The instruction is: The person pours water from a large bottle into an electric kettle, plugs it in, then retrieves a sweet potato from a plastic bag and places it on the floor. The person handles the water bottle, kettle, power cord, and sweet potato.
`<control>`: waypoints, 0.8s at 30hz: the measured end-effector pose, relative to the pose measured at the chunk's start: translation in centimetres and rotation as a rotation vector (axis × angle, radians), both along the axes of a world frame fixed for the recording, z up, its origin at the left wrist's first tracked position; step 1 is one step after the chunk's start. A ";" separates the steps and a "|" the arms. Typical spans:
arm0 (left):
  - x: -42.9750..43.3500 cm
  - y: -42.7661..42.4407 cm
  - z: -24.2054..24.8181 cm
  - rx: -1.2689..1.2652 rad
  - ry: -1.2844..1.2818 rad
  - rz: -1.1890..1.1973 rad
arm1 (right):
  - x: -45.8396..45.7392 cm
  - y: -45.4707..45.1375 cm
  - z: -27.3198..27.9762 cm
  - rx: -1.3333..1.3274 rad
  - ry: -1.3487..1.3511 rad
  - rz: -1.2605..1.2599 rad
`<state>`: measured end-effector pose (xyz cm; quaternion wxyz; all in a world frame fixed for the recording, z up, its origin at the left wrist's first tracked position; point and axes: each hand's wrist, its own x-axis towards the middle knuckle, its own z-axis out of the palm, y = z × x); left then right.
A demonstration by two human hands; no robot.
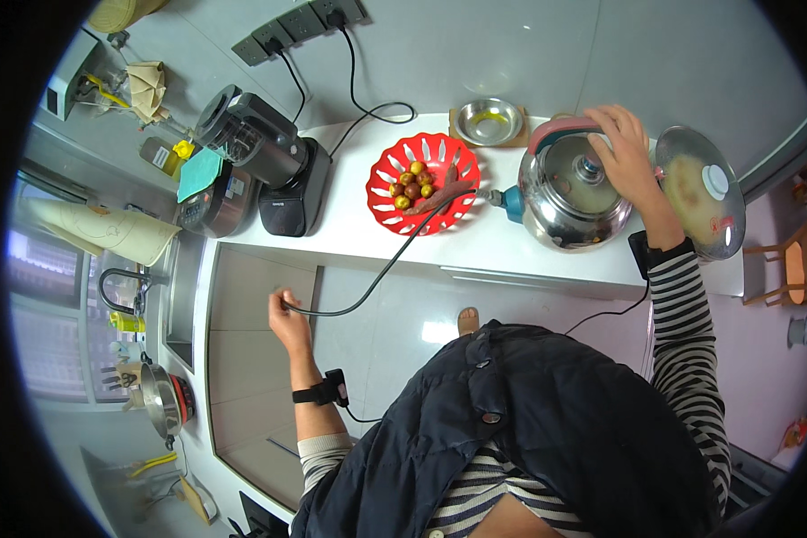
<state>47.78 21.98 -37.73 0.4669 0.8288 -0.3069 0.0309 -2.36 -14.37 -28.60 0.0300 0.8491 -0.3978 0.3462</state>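
Observation:
My left hand (289,323) is out over the floor gap left of the counter, its fingers closed around a black power cord (370,288). The cord arcs up across a red slotted fruit bowl (385,218) to the teal side socket (512,204) of a stainless steel electric kettle (565,232). My right hand (622,151) grips the right end of the kettle's pink and teal handle (559,128). Under the handle sits a glass lid (565,168) with a metal knob. Small round fruits (412,185) and reddish, sweet-potato-like roots (437,196) lie in the bowl.
Right of the kettle stands a pan with a glass lid (679,161). A small metal dish (489,122) is by the wall. To the left are a black blender (286,208) and a rice cooker (208,208). A power strip (300,25) is on the wall.

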 end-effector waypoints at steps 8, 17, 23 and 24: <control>-8.6 -8.4 11.8 -0.148 -0.536 -0.388 | -0.3 -0.4 0.9 0.019 0.011 -0.066; -11.6 -15.1 15.1 -0.212 -0.658 -0.642 | 0.7 -0.1 0.6 -0.001 -0.031 -0.267; -11.0 -18.5 15.8 -0.226 -0.593 -0.665 | 1.6 0.1 0.6 -0.020 -0.055 -0.337; -10.9 -19.0 15.9 -0.212 -0.496 -0.664 | 1.8 0.0 0.6 -0.027 -0.060 -0.341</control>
